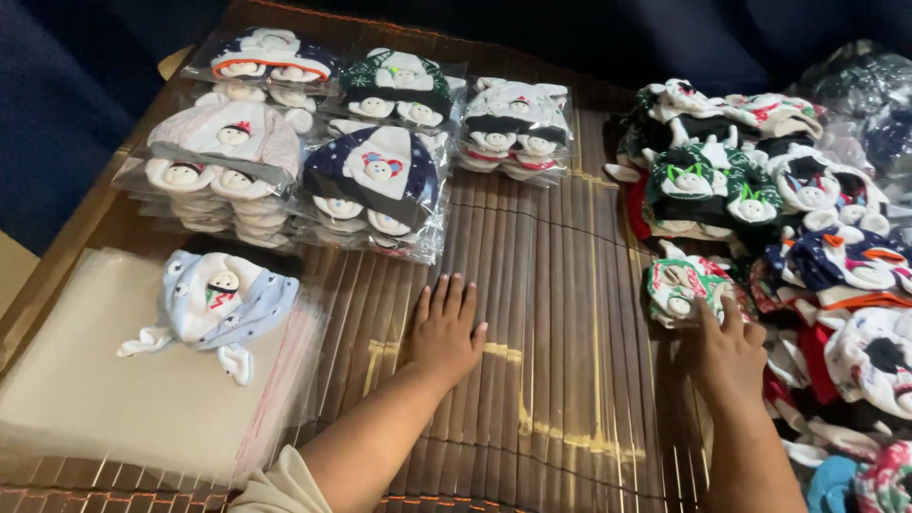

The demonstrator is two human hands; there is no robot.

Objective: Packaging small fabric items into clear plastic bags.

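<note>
While a pale blue baby cap (220,302) lies on a stack of clear plastic bags (114,399) at far left, bagged caps (370,180) line the far edge of the slatted bamboo mat (560,313). At centre the left hand (445,332) rests flat and open on the mat, holding nothing. To the right, the nearer right hand (727,356) reaches with fingers spread onto a green-and-white cap (679,285) at the near edge of the loose pile (807,218), touching but not visibly gripping it.

- Bamboo mat (560,285) carries everything.
- Bagged caps (375,180) lie at its far left.
- Clear bags (123,399) near left.
- Loose caps (788,209) heaped right.
</note>
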